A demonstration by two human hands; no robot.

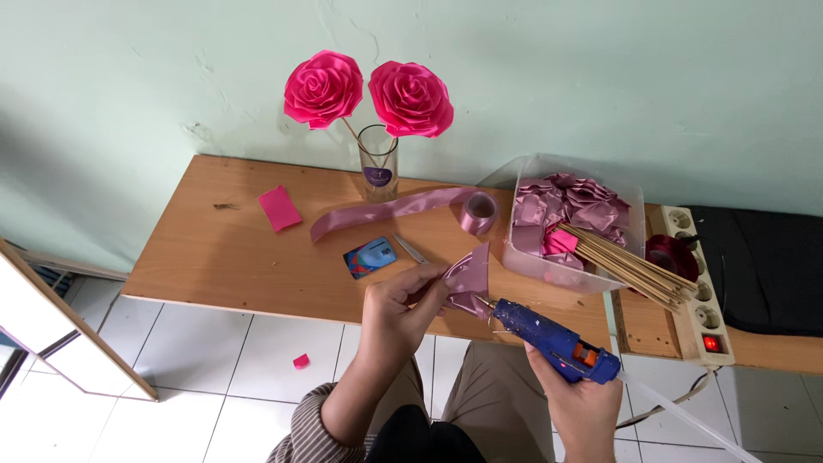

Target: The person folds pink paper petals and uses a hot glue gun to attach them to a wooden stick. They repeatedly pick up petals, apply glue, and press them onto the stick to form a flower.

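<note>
the roses (367, 90) are hot pink, the ribbon (390, 210) and folded petal (470, 279) a dusty mauve. the glue gun (549, 336) is blue with an orange trigger, the card (369, 257) blue and red. the sleeve (309, 429) is striped brown and white, the wall (600, 77) pale green.

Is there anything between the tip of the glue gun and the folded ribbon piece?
Nothing visible. The glue gun in the right hand points its nozzle straight at the folded ribbon piece, held by the left hand.

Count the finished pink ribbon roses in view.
2: both stand on sticks in the clear glass at the back of the table, the left rose beside the right rose. None seems hidden.
</note>
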